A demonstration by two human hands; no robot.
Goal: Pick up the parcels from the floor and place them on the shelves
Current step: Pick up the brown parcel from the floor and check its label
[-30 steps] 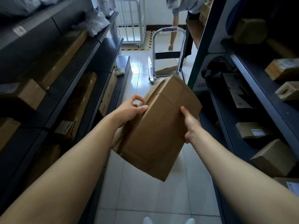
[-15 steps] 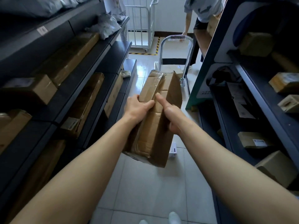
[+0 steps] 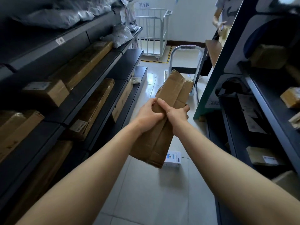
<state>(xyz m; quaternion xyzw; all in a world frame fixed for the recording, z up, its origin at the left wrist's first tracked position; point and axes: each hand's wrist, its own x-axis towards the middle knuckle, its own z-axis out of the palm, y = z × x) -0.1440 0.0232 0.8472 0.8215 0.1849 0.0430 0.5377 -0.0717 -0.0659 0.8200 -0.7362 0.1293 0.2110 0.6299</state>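
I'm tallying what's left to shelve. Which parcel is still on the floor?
The small white box on the tiles, partly behind the brown parcel held in both hands; the others sit on shelves.

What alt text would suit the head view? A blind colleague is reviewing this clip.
Both hands, left hand and right hand, grip a long brown cardboard parcel held out over a tiled aisle between dark shelves stocked with boxes. A small white box lies on the floor below, and a hand trolley stands farther down the aisle.
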